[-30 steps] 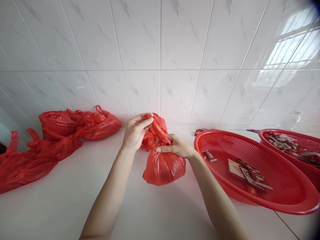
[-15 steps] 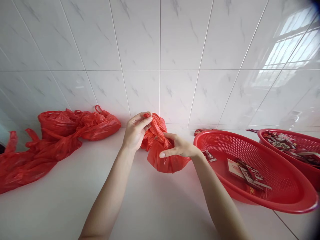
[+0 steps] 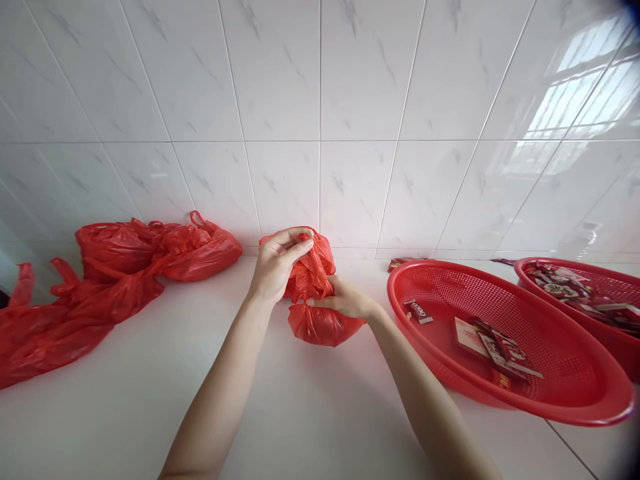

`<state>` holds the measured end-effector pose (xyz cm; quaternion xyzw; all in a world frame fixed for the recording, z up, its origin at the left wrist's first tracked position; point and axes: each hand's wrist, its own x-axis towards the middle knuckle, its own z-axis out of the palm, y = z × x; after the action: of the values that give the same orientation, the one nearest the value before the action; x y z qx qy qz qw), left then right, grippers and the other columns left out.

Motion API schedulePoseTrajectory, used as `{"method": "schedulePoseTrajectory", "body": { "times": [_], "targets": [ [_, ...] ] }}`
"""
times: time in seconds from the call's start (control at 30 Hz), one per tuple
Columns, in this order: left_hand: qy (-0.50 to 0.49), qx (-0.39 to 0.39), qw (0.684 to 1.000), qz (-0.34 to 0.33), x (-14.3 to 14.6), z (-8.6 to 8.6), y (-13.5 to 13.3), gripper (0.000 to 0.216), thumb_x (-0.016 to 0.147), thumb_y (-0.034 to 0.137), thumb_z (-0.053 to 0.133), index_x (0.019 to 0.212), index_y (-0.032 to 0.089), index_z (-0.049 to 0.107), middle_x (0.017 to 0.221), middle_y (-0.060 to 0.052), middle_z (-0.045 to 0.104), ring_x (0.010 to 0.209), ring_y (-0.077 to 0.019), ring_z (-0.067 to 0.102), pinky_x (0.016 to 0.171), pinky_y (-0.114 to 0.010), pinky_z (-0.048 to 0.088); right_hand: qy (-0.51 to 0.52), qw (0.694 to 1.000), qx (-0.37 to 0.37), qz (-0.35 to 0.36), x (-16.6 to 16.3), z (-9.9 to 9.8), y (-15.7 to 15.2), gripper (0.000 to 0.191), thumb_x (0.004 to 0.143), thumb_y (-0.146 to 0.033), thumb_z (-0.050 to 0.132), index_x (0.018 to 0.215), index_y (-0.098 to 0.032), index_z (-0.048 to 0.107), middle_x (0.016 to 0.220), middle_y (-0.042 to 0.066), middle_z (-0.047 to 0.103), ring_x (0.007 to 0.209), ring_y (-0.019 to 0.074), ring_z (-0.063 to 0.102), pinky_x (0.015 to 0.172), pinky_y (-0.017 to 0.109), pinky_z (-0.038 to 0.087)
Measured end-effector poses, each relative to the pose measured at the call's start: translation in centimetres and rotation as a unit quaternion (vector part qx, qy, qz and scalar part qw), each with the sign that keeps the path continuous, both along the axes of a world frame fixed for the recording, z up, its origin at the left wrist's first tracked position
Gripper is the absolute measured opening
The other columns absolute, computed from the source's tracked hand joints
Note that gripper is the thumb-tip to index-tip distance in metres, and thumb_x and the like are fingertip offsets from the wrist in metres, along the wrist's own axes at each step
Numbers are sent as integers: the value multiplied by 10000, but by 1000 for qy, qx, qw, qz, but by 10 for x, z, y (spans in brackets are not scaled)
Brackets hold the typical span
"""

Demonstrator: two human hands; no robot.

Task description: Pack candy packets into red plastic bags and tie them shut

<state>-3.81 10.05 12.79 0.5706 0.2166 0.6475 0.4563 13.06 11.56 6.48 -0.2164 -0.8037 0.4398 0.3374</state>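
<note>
A red plastic bag [image 3: 325,327] rests on the white counter between my two hands, its lower part rounded and its upper part bunched. My left hand [image 3: 281,260] pinches the gathered top of the bag between thumb and fingers. Lower down, my right hand [image 3: 345,298] closes around the bag's neck, with the thumb at the narrow part just above the full bottom. Some of my right fingers are hidden behind the plastic. What the bag contains cannot be made out.
Several tied red plastic bags [image 3: 200,257] lie on the left along the tiled wall. To the right stands a red perforated basket [image 3: 430,287] with a few packets [image 3: 505,350] in it. A second red basket [image 3: 535,263] behind holds many wrapped packets. The counter [image 3: 280,413] is white.
My right hand has moved left and closed in around the bag's neck, which is now narrower. My left hand has shifted slightly right, still pinching the top.
</note>
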Motion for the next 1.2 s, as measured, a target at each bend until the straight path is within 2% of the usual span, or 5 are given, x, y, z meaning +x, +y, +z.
{"method": "schedulePoseTrajectory", "body": {
  "times": [0.47, 0.67, 0.83, 0.97, 1.2],
  "targets": [
    [-14, -11, 1000, 1, -1, 1, 0, 127, 723, 206, 800, 839, 183, 753, 903, -14, 669, 834, -117, 598, 776, -223, 492, 3, 1000, -10, 18, -4, -6, 1, 337, 877, -401, 669, 1123, -171, 642, 1084, 55, 682, 1002, 216, 633, 892, 364, 516],
    [7, -17, 1000, 10, 0, 4, -6, 131, 727, 226, 798, 844, 183, 757, 836, -13, 670, 789, -127, 602, 757, -252, 502, -24, 997, 35, -60, 2, 12, -9, 505, 761, -489, 772, 1141, -197, 612, 1018, 34, 668, 906, 199, 614, 815, 351, 514],
    [20, -19, 999, 30, 1, 3, -8, 159, 703, 231, 816, 845, 182, 765, 880, -28, 695, 858, -155, 629, 822, -281, 505, 46, 983, 97, -149, 0, 20, -13, 285, 882, -462, 647, 969, -190, 643, 944, 35, 662, 864, 179, 604, 798, 328, 495],
    [11, -22, 999, 25, -3, 3, -2, 198, 676, 215, 835, 857, 176, 765, 886, -33, 708, 856, -154, 640, 826, -285, 508, 37, 969, 138, -199, -1, 20, -13, 305, 926, -446, 577, 784, -184, 640, 779, 19, 616, 741, 160, 556, 714, 312, 467],
    [-118, -121, 982, 79, -25, -7, 31, 288, 540, 166, 867, 802, 152, 746, 808, -14, 688, 732, -104, 624, 703, -229, 481, 76, 986, 109, -103, 15, 41, -27, 237, 881, -433, 651, 844, -213, 729, 910, 43, 701, 909, 211, 629, 906, 385, 493]
  ]
}}
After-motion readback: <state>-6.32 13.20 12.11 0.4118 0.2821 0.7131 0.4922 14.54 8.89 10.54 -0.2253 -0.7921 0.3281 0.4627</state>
